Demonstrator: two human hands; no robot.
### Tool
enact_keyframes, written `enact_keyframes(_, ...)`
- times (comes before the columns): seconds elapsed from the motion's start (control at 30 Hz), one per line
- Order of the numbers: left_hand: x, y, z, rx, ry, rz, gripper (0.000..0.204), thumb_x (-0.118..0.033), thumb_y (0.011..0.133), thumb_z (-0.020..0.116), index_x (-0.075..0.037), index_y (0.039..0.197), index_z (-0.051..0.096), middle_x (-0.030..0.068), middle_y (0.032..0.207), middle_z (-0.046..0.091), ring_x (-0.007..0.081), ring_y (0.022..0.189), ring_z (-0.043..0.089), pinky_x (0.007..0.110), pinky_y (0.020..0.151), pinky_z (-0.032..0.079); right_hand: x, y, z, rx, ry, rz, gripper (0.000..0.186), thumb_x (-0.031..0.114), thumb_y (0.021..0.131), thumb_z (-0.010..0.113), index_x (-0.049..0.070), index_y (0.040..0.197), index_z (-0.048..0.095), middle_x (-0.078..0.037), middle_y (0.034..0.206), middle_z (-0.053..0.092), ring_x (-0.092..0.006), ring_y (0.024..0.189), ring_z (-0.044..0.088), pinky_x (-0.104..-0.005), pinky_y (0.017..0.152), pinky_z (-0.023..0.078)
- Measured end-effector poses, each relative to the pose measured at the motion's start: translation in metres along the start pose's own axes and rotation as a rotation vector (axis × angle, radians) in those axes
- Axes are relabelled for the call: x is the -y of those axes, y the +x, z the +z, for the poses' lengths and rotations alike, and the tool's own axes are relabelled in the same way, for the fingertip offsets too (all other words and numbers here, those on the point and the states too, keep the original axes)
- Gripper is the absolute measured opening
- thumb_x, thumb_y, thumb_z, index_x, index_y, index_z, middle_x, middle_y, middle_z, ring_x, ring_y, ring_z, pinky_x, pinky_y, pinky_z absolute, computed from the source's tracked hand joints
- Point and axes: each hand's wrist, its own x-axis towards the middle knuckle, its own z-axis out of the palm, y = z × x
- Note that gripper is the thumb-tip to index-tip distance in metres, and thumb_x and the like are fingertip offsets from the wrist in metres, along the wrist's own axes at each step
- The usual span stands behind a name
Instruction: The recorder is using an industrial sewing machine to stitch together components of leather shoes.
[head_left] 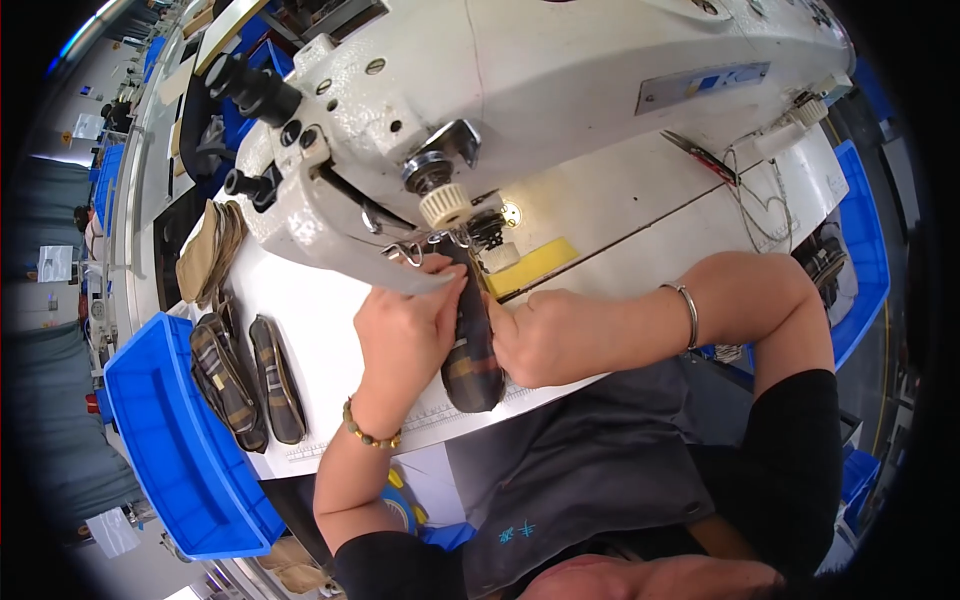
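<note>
A dark plaid cloth piece [474, 375], long and rounded at its near end like a shoe upper, lies under the head of a white sewing machine [540, 80]. Its far end reaches the metal parts by the needle; the needle itself is hard to make out. My left hand [405, 325] pinches the cloth's left edge close to those parts. On the other side my right hand [540, 335] is closed on the right edge, fingers curled and thumb side toward the cloth. A yellow block [532, 265] sits just beyond my right hand.
Several plaid pieces [277, 380] and a stack of tan pieces [210, 250] lie on the white table's left side. A blue bin [180, 440] stands at the left edge, another blue bin [868, 250] at the right. Red-handled snips [705, 160] rest beneath the machine arm.
</note>
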Motion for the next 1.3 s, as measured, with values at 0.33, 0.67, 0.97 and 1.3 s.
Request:
enact_keyframes(0.33, -0.011, -0.006, 0.003, 0.067, 0.073, 0.023, 0.025, -0.003, 0.078, 0.073, -0.009, 0.102, 0.075, 0.0058, 0.093, 0.063, 0.0266, 0.081, 0.062, 0.035, 0.067, 0.053, -0.002, -0.001, 0.002, 0.005, 0.050, -0.011, 0.032, 0.021, 0.062, 0.064, -0.008, 0.074, 0.071, -0.035, 0.085, 0.067, -0.0224, 0.050, 0.062, -0.0327, 0.039, 0.047)
enact_keyframes(0.67, 0.008, 0.006, -0.005, 0.096, 0.063, -0.046, 0.020, -0.014, 0.080, 0.075, -0.005, 0.099, 0.074, 0.0112, 0.107, 0.067, 0.0365, 0.090, 0.064, 0.042, 0.075, 0.054, -0.013, 0.004, 0.008, 0.012, 0.087, 0.089, 0.036, 0.019, 0.074, 0.064, -0.016, 0.084, 0.069, -0.036, 0.087, 0.066, -0.0243, 0.050, 0.063, -0.0348, 0.039, 0.048)
enact_keyframes(0.97, -0.015, -0.011, -0.044, 0.535, -0.046, 0.081, 0.072, -0.018, 0.063, 0.077, -0.002, 0.130, 0.060, 0.0140, 0.137, 0.059, 0.0353, 0.131, 0.052, 0.048, 0.106, 0.042, -0.015, 0.002, 0.009, -0.029, 0.089, 0.073, 0.029, 0.019, 0.068, 0.064, -0.008, 0.077, 0.070, -0.039, 0.093, 0.066, -0.0257, 0.052, 0.065, -0.0345, 0.042, 0.050)
enact_keyframes(1.3, -0.016, -0.012, -0.024, 0.345, 0.035, 0.124, 0.051, -0.002, 0.063, 0.070, -0.006, 0.113, 0.067, 0.0064, 0.127, 0.067, 0.0279, 0.118, 0.060, 0.043, 0.097, 0.046, 0.004, -0.002, -0.004, -0.026, -0.006, -0.009, 0.020, 0.018, 0.066, 0.065, -0.001, 0.064, 0.063, -0.028, 0.072, 0.063, -0.0207, 0.051, 0.058, -0.0307, 0.039, 0.044)
